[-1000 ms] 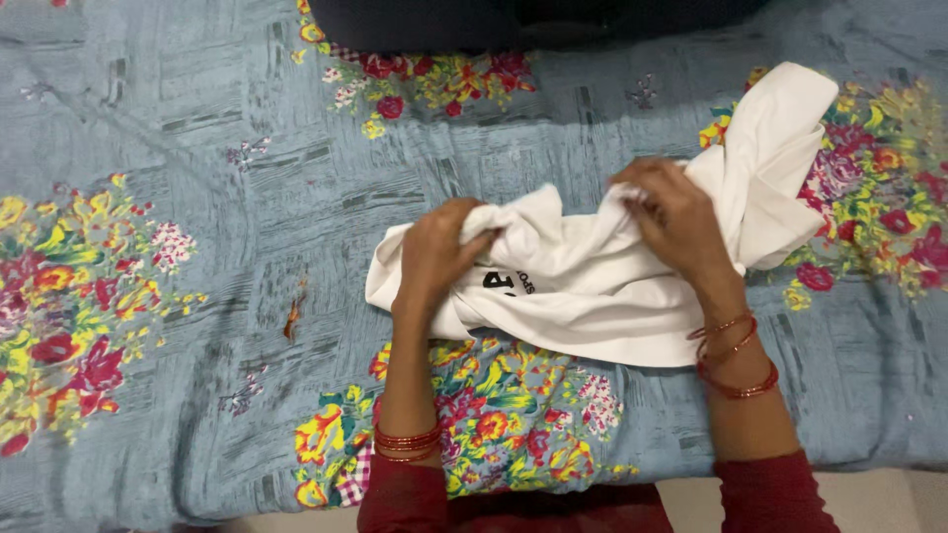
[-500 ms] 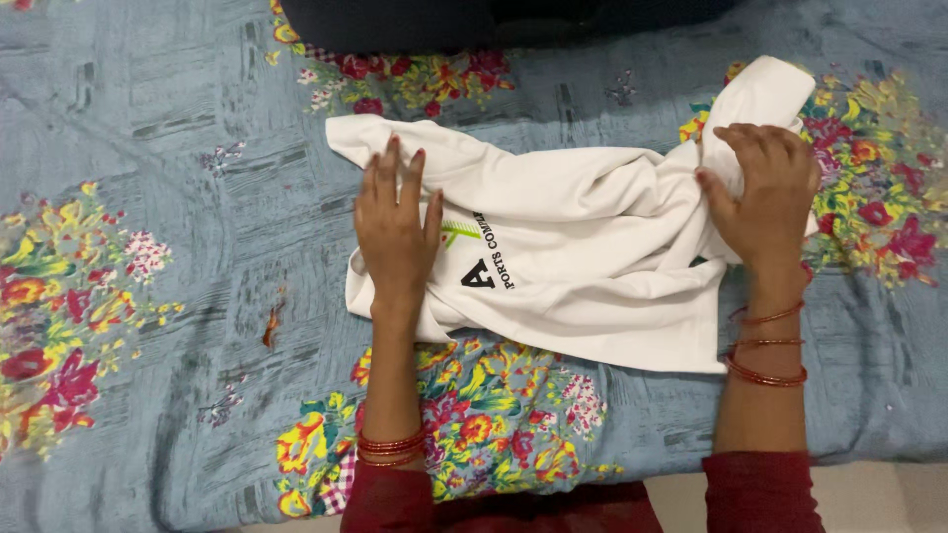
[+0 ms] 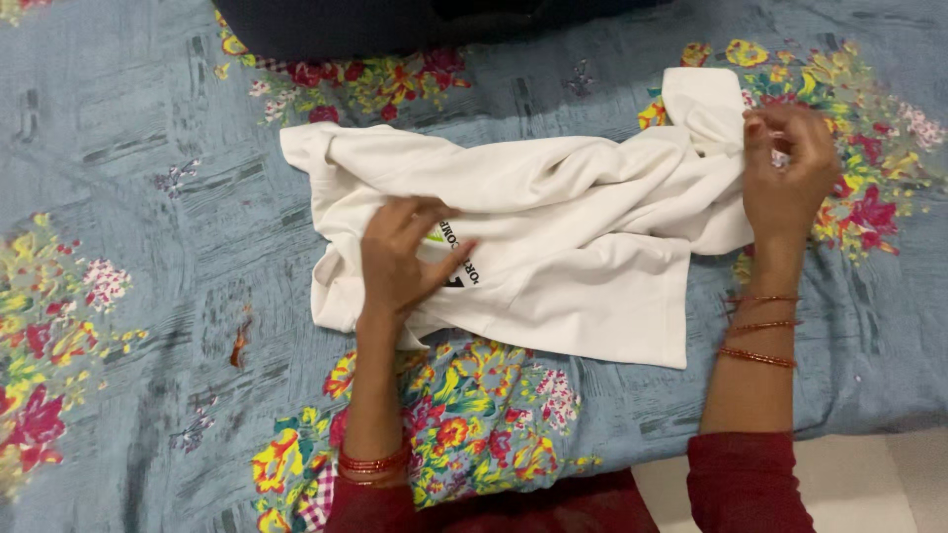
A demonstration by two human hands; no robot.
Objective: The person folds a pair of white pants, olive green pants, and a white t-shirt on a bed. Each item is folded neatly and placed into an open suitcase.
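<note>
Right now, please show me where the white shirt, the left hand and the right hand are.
white shirt (image 3: 592, 257), head view, bare middle of the cloth.
left hand (image 3: 400, 259), head view, back of the hand.
right hand (image 3: 785, 173), head view, back of the hand.

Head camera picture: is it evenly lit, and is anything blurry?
Head view: soft, even light with no glare; a faint shadow under the white shirt; the left hand and right hand look slightly motion-smeared, while the floral bedsheet stays fairly sharp.
</note>
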